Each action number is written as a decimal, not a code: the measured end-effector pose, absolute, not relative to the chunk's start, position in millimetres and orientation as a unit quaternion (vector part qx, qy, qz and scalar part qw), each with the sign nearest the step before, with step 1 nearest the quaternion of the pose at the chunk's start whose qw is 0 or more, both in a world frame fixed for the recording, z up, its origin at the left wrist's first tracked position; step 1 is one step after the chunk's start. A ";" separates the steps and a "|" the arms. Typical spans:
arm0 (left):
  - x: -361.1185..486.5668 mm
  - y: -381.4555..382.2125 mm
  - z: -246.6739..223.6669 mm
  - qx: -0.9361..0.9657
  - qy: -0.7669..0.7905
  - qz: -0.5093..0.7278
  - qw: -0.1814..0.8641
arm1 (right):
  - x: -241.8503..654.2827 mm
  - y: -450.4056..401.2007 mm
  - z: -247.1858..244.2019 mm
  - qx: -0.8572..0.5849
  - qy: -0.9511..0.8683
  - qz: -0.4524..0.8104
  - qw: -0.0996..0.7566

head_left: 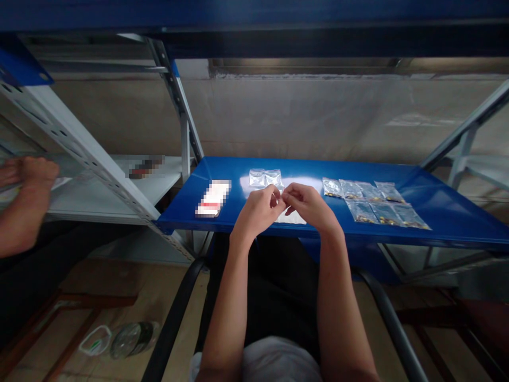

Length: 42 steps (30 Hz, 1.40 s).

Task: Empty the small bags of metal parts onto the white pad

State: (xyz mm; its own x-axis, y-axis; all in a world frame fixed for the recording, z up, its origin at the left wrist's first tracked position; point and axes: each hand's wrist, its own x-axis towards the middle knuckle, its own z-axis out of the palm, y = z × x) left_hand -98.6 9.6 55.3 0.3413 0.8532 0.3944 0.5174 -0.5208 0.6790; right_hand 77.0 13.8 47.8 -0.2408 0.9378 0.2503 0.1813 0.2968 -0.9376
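Blue metal shelf (pixel 449 209) bearing rows of small clear bags (pixel 361 211), left hand (pixel 257 213) and right hand (pixel 310 207) pinched nearly closed at the fingertips, any held item too small to tell, above a white sheet (pixel 295 217) beside two clear pouches (pixel 265 178).

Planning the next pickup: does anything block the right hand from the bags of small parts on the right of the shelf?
Nothing visible does: the right hand sits just left of the bags, with only the blue shelf between them.

Two crinkled clear plastic bags (pixel 265 178) lie side by side (seemingly empty) on blue shelving (pixel 437 196)
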 end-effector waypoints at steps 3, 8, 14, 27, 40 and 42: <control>-97.5 10.4 54.0 0.794 0.418 0.380 0.224 | 78.1 13.8 47.8 -0.422 -0.681 0.399 0.447; -100.8 18.2 48.4 0.762 0.395 0.405 0.315 | 81.1 14.0 46.5 -0.417 -0.695 0.382 0.444; -102.4 22.2 48.7 0.747 0.405 0.422 0.316 | 79.1 13.4 48.6 -0.425 -0.708 0.353 0.440; -83.2 12.1 54.6 0.730 0.468 0.453 0.206 | 66.5 3.0 62.3 -0.566 -0.740 0.066 0.357; -87.2 12.9 54.1 0.751 0.458 0.458 0.129 | 61.2 -1.3 67.4 -0.641 -0.671 0.064 0.366; -88.8 11.9 54.3 0.779 0.441 0.432 0.106 | 63.4 0.1 66.4 -0.631 -0.666 0.097 0.386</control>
